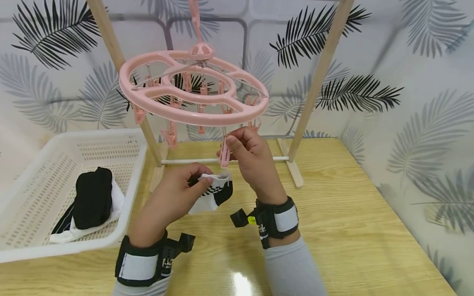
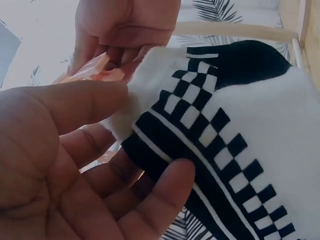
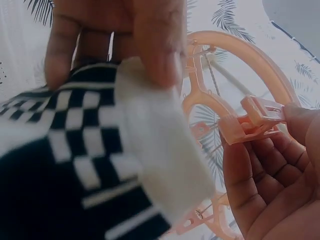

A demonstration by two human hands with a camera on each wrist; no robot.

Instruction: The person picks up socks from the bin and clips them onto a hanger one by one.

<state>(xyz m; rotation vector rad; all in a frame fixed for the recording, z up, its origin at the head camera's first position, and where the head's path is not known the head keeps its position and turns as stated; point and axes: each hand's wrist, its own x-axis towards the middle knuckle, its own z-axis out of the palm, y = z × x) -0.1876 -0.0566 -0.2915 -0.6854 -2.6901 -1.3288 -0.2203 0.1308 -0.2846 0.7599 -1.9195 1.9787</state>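
Note:
My left hand pinches a white sock with black patches and a checkered band by its cuff. The left wrist view shows the thumb on the white cuff and fingers behind it. Just above and to the right, my right hand pinches a pink clothespin that hangs from the round pink drying hanger. In the right wrist view the clothespin sits between thumb and fingers, its jaws pointing toward the cuff and apart from it.
A white plastic basket at the left contains a folded black garment and a white piece under it. Wooden posts of a stand rise on both sides of the hanger. Several other pink clothespins dangle from the ring.

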